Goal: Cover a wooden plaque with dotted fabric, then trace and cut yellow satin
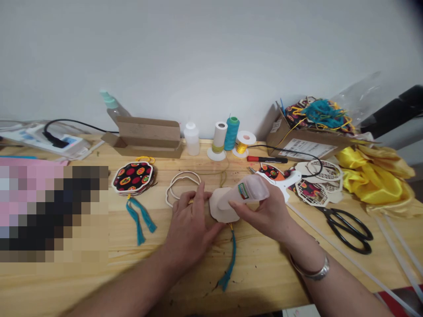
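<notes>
My right hand (266, 215) is closed round a clear glue bottle (247, 190), tipped with its nozzle down on a pale cut-out piece (222, 211) lying on the wooden table (99, 273). My left hand (191, 224) rests flat beside that piece, fingers spread, holding its left edge down. A teal tassel (229, 259) on a yellow cord trails from under the piece toward me. A thin pale frame ring (181, 182) lies just beyond my left hand.
A stack of patterned fabric pieces (134, 176) with a teal tassel lies at left. Black scissors (350, 226), white lattice cut-outs (313, 185), yellow cloth (373, 176), thread spools (231, 132), cardboard boxes (145, 136) and a red-handled tool (266, 159) stand around.
</notes>
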Available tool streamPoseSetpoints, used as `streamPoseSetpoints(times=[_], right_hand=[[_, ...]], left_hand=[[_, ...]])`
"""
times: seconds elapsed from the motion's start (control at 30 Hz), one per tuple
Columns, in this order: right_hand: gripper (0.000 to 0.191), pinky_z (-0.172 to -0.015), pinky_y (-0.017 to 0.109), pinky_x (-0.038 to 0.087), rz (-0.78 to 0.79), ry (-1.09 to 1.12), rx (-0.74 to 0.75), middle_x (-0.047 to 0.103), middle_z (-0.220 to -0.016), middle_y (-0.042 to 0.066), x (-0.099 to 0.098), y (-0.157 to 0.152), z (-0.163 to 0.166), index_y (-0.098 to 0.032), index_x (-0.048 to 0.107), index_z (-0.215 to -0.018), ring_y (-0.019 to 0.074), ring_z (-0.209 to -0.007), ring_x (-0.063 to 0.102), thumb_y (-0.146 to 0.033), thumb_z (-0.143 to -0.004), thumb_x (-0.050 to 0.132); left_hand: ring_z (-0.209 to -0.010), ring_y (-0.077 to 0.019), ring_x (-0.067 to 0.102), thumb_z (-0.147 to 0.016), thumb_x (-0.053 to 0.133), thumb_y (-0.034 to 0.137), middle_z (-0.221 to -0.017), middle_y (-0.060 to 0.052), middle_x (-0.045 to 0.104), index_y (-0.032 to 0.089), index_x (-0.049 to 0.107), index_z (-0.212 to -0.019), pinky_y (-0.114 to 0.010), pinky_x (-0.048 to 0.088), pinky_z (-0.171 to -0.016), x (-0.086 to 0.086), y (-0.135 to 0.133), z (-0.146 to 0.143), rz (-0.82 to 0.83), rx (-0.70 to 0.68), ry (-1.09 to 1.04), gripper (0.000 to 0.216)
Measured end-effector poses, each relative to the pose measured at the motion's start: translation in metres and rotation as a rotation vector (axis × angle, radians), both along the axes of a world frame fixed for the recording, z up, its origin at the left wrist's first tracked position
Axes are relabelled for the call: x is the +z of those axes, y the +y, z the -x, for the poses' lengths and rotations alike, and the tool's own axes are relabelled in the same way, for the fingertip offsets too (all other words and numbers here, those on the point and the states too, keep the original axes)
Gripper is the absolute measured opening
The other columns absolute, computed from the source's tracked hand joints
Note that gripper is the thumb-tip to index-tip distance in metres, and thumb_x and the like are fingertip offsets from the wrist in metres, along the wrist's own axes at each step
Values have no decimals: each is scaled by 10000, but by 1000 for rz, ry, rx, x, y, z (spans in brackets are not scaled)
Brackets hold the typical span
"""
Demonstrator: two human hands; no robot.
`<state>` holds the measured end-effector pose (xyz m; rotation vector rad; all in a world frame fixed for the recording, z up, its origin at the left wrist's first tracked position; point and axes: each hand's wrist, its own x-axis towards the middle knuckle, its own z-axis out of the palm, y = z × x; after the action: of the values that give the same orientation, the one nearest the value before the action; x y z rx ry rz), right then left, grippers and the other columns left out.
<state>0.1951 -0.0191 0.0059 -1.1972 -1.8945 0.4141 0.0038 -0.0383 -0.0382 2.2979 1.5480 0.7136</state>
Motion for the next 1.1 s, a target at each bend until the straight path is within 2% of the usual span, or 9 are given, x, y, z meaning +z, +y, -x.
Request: streamPoseSetpoints(times=[0.13,0.63,0.9,1.1], right_hand=[[181,-561,270,474,-7,15,-63,585,-732,-9,-1,2,0,-223,526,-814,144,-605,541,-271,-749,688],[163,-489,241,427,-45,-50,-124,535,-658,-29,5,4,-8,-221,486,-748,128,-559,512,-206,-720,646],[165,-456,229,424,5,-29,-85,539,-649,-30,7,-1,-3,-217,492,-746,122,-537,511,-208,-710,652],[188,-503,243,461,65,66,-4,569,-709,-23,1,-4,1,-224,522,-828,135,-589,541,-177,-710,661]], left_hand=[[-1101,-331,446,-745,691,424,-1189,-87,640,196,79,-1476,-502,368,-932,1,0,0,2,-3,5,980],[-1112,-329,434,-741,696,436,-1185,-85,635,193,57,-1473,-499,365,-936,1,0,-1,17,9,26,1002],[-1106,-322,433,-749,688,438,-1187,-80,637,187,53,-1475,-491,371,-933,0,0,0,-6,4,28,996],[-1100,-322,431,-762,671,458,-1183,-74,639,202,53,-1475,-494,376,-923,1,1,-1,8,3,19,977]])
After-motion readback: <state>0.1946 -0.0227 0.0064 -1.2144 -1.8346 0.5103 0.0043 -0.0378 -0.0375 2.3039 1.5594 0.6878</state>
